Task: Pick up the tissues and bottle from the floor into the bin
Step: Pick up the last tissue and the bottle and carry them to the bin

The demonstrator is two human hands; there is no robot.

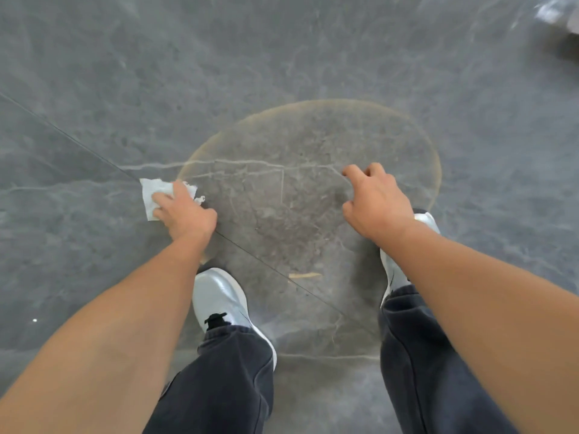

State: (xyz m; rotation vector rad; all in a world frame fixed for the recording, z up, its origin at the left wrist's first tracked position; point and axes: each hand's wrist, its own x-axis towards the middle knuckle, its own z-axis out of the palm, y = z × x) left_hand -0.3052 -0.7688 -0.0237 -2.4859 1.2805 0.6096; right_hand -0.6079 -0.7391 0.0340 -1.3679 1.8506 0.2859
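Observation:
A white crumpled tissue (149, 192) is on or just above the grey floor at the left, and my left hand (185, 211) is closed over its right part with the fingers curled around it. My right hand (377, 200) hangs above the floor at the right with loosely curled fingers and nothing in it. No bottle and no bin is in view.
The floor is grey marbled tile (282, 57) with a round brownish stain ring (313, 183) under my hands. My two grey shoes (219, 296) and dark trouser legs stand below. A blurred pale object (554, 14) lies at the top right corner.

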